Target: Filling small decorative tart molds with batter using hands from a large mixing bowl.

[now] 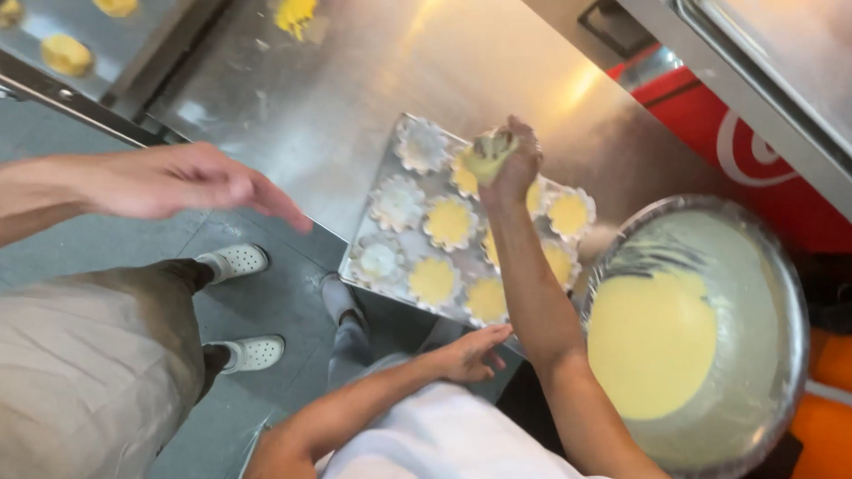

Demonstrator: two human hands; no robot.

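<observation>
A lump of pale yellow batter point(486, 157) sits in the right hand point(514, 162), whose fingers are bunched shut around it; the lump bulges out on their left side. Directly beneath those fingers lies a metal tray point(402, 243) of flower-shaped moulds point(449, 221). Those under and near the fingers are filled with yellow, while the three farthest to the left look pale and unfilled. The left hand point(469, 352) is at the tray's near edge, fingers loosely apart and holding nothing; whether it touches the rim I cannot tell. To the right of the right forearm stands a big steel bowl point(790, 309) of the same yellow batter. The tray rests on a steel table point(355, 95). Well to the left, a co-worker's hand point(187, 179) hovers flat and open.
</observation>
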